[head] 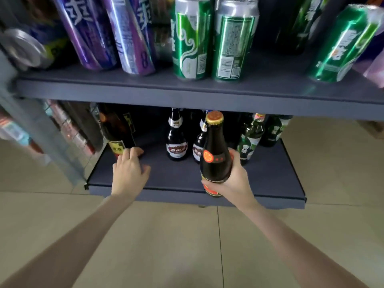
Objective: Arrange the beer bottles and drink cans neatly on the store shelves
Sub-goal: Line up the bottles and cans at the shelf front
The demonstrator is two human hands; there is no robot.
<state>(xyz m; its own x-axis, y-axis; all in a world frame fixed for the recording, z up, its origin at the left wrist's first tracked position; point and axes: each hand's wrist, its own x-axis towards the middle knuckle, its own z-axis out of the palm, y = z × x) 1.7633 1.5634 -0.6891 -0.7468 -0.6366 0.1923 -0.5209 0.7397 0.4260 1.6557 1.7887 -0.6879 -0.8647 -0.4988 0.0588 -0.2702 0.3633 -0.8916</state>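
My right hand point(234, 181) grips the lower body of a dark bottle with an orange cap and an orange label point(215, 150), holding it upright over the front of the lower shelf point(270, 179). My left hand point(129, 169) reaches onto the same shelf's left side. Its fingertips touch the base of a dark bottle with a yellow label point(118, 132), and the thumb stays apart. Two dark bottles with red-and-white labels point(176, 138) stand mid-shelf. Green bottles point(250, 138) stand to the right.
The upper shelf point(187, 94) carries tall purple cans point(133, 34), green cans point(191, 38) and a silver-topped can point(27, 48) at the far left. A shelf upright point(37, 125) runs down the left. Beige floor tiles point(187, 246) lie below.
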